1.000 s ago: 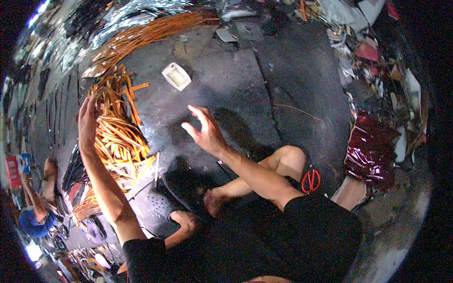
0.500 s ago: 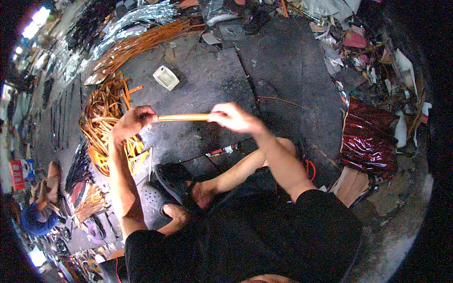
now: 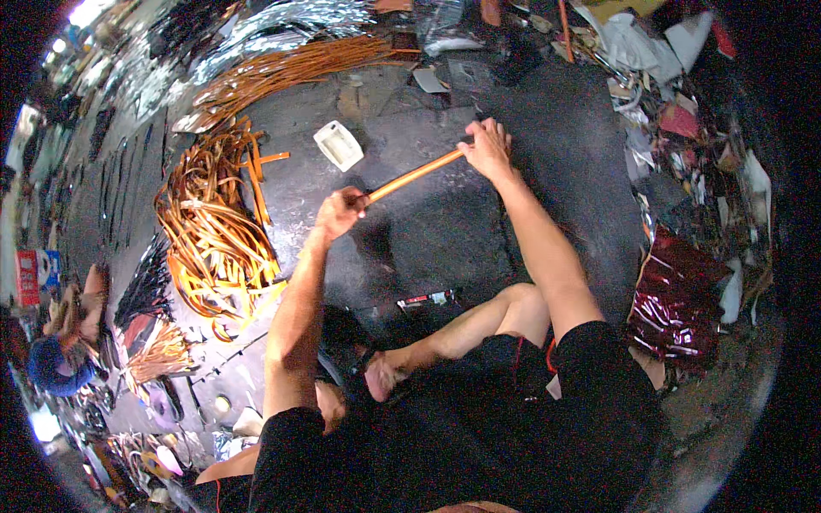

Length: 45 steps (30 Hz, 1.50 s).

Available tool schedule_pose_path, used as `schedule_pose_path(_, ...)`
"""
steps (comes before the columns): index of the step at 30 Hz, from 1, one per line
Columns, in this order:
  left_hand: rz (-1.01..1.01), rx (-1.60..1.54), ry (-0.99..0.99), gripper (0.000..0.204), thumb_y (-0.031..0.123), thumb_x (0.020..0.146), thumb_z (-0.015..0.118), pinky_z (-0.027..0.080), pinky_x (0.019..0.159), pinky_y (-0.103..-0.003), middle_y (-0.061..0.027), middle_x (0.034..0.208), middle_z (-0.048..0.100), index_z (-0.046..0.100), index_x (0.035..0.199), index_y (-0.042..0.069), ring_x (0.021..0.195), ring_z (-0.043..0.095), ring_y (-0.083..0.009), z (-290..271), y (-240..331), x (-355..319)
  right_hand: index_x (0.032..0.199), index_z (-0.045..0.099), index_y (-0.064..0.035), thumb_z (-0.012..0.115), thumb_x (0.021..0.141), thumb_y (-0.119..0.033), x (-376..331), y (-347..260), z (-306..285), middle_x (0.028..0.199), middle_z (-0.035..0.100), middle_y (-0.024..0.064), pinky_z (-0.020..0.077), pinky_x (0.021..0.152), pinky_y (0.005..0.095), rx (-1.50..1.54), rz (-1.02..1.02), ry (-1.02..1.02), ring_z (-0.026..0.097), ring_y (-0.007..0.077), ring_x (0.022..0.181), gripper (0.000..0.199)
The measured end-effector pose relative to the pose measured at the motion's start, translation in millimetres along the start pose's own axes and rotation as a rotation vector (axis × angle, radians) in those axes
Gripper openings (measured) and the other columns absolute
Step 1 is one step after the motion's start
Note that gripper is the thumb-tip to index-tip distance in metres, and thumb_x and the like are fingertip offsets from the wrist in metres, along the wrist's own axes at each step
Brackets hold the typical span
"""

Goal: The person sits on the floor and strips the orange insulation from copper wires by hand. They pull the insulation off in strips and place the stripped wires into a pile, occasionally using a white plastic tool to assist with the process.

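Observation:
A narrow orange-brown strip (image 3: 415, 177) is stretched straight between my two hands, slanting up to the right over the dark floor. My left hand (image 3: 340, 212) grips its lower end with closed fingers. At the upper end, my right hand (image 3: 487, 150) pinches the strip, some of its fingers partly raised. Left of my left hand lies a loose heap of similar glossy strips (image 3: 214, 227). Just beyond the strip sits a small whitish plastic tray (image 3: 339, 146).
A long bundle of thin brown strips (image 3: 291, 73) curves across the far left. Dark red glossy sheeting (image 3: 680, 295) and scrap piles (image 3: 684, 120) line the right. A small red-and-white item (image 3: 428, 298) lies near my bent leg. Another person's hand (image 3: 85, 316) shows at far left.
Both hands have moved right and the right hand farther away, so the strip now slants instead of lying level. My head view has shifted a little.

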<state>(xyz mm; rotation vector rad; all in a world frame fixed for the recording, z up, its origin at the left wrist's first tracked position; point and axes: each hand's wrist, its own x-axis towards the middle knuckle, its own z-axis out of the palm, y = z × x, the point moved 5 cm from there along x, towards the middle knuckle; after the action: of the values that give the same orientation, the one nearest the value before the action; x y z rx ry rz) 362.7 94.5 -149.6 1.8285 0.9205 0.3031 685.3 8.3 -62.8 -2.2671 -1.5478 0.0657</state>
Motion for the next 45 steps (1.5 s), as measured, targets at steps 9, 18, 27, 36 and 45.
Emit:
schedule_pose_path(9, 0.115, 0.145, 0.135, 0.015, 0.015, 0.083, 0.060, 0.053, 0.074, -0.042, -0.0199, 0.086, 0.068, 0.063, 0.093, 0.005, 0.083, 0.068, -0.0345, 9, 15, 0, 0.133, 0.056, -0.0240, 0.063, 0.070, -0.072, 8, -186, 62, 0.154, 0.018, 0.0230, 0.0016, 0.115, 0.0569, 0.095, -0.445, -0.114, 0.007, 0.0412, 0.144, 0.080)
schedule_pose_path(18, 0.087, 0.187, 0.118, 0.017, 0.013, 0.084, 0.058, 0.052, 0.074, -0.050, -0.0212, 0.086, 0.068, 0.062, 0.101, 0.011, 0.084, 0.065, -0.0417, 11, 27, -3, 0.131, 0.058, -0.0215, 0.049, 0.073, -0.082, 30, -195, 88, 0.156, 0.014, 0.0223, -0.0032, 0.113, 0.0615, 0.010, -0.472, -0.158, 0.002, 0.0420, 0.145, 0.084)
schedule_pose_path(27, 0.177, 0.277, 0.215, 0.022, 0.012, 0.088, 0.052, 0.050, 0.077, -0.051, -0.0188, 0.103, 0.065, 0.060, 0.108, 0.014, 0.092, 0.062, -0.0422, 15, 42, -11, 0.092, 0.066, -0.0037, 0.060, 0.077, -0.069, 18, -187, 94, 0.145, 0.033, 0.0300, 0.0075, 0.114, 0.0582, 0.287, -0.383, -0.194, 0.015, 0.0467, 0.141, 0.067)
schedule_pose_path(36, 0.116, 0.241, 0.164, 0.016, 0.012, 0.088, 0.056, 0.050, 0.071, -0.046, -0.0179, 0.085, 0.067, 0.060, 0.104, 0.011, 0.083, 0.065, -0.0398, 9, 45, -9, 0.139, 0.042, -0.0156, 0.045, 0.101, -0.019, -45, 0, 11, 0.092, 0.065, 0.0106, 0.0545, 0.066, 0.0281, 1.001, 0.282, -0.064, 0.063, 0.0152, 0.075, 0.039)
schedule_pose_path(45, 0.157, 0.204, 0.129, 0.021, 0.008, 0.088, 0.056, 0.050, 0.067, -0.036, -0.0113, 0.075, 0.066, 0.061, 0.108, 0.009, 0.070, 0.064, -0.0222, 7, 37, -6, 0.153, 0.016, -0.0298, 0.036, 0.102, -0.020, -59, 27, 4, 0.073, 0.063, 0.0127, 0.0521, 0.049, 0.0312, 0.817, 0.465, -0.545, 0.058, 0.0152, 0.053, 0.055)
